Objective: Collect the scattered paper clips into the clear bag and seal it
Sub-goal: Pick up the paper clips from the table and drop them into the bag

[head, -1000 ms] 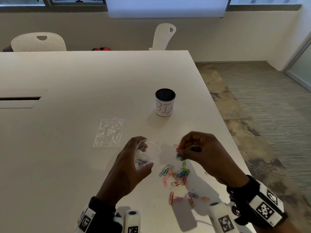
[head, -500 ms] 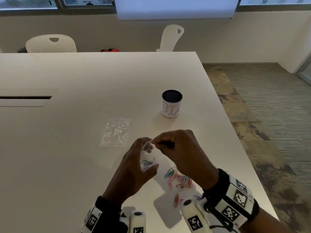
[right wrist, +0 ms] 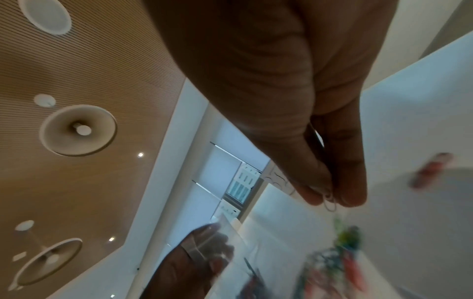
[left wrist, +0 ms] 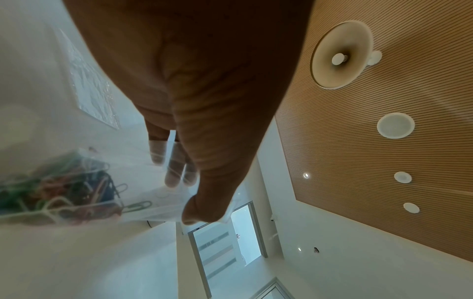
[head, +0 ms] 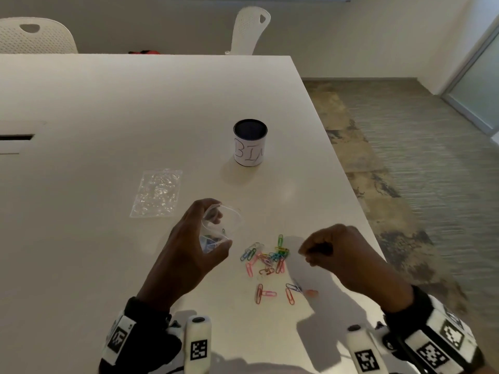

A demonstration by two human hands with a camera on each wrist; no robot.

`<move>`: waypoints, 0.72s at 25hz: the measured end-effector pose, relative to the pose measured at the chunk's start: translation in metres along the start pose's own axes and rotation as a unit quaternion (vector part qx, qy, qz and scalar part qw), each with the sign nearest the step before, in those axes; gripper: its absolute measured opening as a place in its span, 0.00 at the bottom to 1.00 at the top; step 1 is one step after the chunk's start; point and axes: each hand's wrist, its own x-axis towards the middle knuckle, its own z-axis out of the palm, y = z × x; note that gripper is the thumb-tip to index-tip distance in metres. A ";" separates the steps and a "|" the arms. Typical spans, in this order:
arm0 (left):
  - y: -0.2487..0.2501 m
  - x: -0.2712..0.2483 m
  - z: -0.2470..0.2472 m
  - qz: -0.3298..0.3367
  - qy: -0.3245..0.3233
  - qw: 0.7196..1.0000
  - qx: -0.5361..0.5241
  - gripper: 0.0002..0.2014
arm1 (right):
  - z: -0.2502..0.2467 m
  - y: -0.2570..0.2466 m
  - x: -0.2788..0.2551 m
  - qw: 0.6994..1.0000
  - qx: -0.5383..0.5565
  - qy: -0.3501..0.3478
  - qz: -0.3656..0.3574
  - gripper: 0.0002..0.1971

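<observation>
Two white chairs (head: pixel 251 31) are standing behind the far edge of a big white table (head: pixel 108 103), with a patterned carpet (head: pixel 405 157) running along its right side. One white cup (head: pixel 250 143) with hand lettering is sitting on the table, and one flat clear packet (head: pixel 158 193) is lying left of the cup, nearer the person.

Nearer than the cup, the left hand (head: pixel 189 255) is holding the clear bag (head: pixel 218 228) — thumb and fingers curled round it, its mouth gaping open, a tangle of coloured clips showing inside. Right of the bag, the loose paper clips (head: pixel 270 261) are lying scattered on the table; roughly twenty, too tangled for counting exactly. The right hand (head: pixel 340 255) is hovering just right of that pile, fingertips pinching one pale clip (right wrist: pixel 329 203).
</observation>
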 end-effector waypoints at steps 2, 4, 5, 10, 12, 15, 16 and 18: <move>0.001 0.001 0.000 -0.001 -0.002 1.000 0.002 0.31 | 0.009 0.013 -0.018 0.997 -0.060 -0.031 0.027 0.09; 0.001 0.002 0.000 -0.002 -0.001 1.000 0.006 0.31 | 0.018 0.018 -0.035 0.995 -0.080 -0.043 0.051 0.16; 0.001 0.002 0.000 -0.003 0.000 1.000 0.007 0.31 | 0.022 0.017 -0.042 0.993 -0.080 -0.049 0.065 0.21; 0.002 0.000 -0.001 0.000 0.006 1.000 0.016 0.30 | 0.051 0.002 -0.040 0.994 -0.073 -0.059 0.054 0.24; 0.002 0.000 -0.002 -0.003 0.007 1.000 0.019 0.30 | 0.054 0.000 -0.028 0.998 -0.043 -0.031 0.026 0.18; 0.002 -0.002 -0.005 -0.003 0.010 1.000 0.017 0.29 | 0.040 0.005 -0.013 1.000 -0.023 0.021 0.006 0.11; 0.002 -0.002 -0.005 -0.003 0.012 1.000 0.015 0.29 | 0.032 0.009 -0.009 0.999 -0.028 0.045 0.011 0.11; 0.001 -0.004 -0.006 -0.004 0.013 1.000 0.014 0.30 | 0.016 0.017 -0.005 0.996 -0.040 0.068 0.040 0.17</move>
